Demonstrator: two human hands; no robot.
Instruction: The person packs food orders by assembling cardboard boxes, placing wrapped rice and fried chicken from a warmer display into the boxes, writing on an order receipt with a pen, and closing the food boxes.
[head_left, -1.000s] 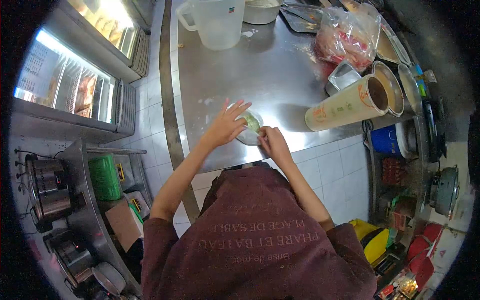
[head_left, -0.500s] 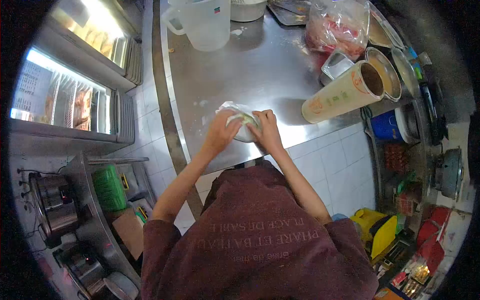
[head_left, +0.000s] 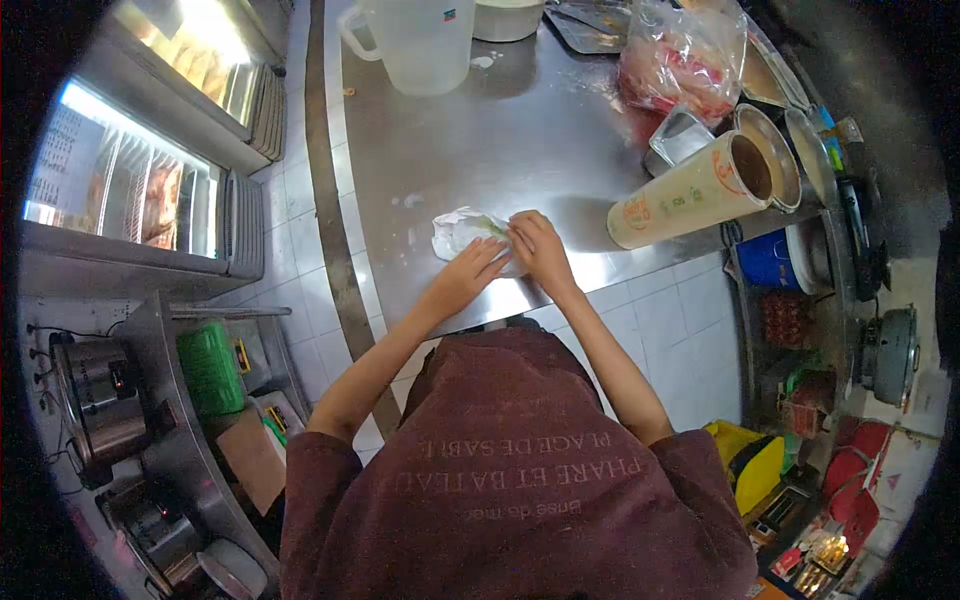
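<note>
A thin white wrapper (head_left: 455, 228) lies crumpled near the front edge of the steel table, with a bit of green filling (head_left: 490, 226) showing through it. My left hand (head_left: 468, 280) rests on the wrapper's near side, its fingers together and pointing up and right. At the right edge of the wrapper, my right hand (head_left: 538, 250) has its fingers bent and closed on the material. The two hands are close together, and the fingertips partly cover the filling.
A tall printed cup (head_left: 680, 197) lies tilted to the right. Behind are a plastic jug (head_left: 420, 45), a metal bowl (head_left: 507, 20), a bag of reddish contents (head_left: 682, 65) and a metal tin (head_left: 682, 138). Lit display cabinets (head_left: 140, 180) stand left.
My left hand has shifted down off the top of the wrapper to its near side. The wrapper's left part is now exposed and folded over more. My right hand stays at the right edge.
</note>
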